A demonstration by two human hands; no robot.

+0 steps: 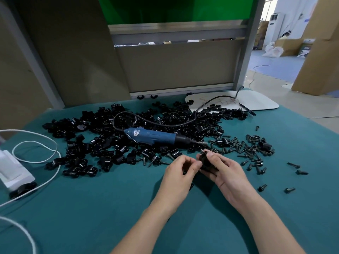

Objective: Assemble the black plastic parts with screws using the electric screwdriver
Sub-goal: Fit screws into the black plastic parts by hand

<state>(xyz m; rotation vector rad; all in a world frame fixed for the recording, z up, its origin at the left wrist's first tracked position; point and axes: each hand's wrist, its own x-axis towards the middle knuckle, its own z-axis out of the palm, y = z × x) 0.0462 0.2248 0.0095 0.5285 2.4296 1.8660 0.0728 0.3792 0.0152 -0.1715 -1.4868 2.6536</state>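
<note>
My left hand (180, 168) and my right hand (222, 171) meet just in front of the pile, over the teal tabletop (110, 208). The right hand's fingers curl round a black plastic part (205, 161). The left hand's fingers curl against that part's left side and pinch something small and dark that I cannot make out. The blue electric screwdriver (156, 137) lies on the heap of black plastic parts (110, 143), tip pointing right, untouched. Loose black screws (251, 149) are scattered to the right of the hands.
The screwdriver's black cable (156, 123) loops back over a white board (256, 99) at the far right. A white device (12, 169) with white cords (36, 143) sits at the left edge. A grey partition (174, 66) stands behind the table.
</note>
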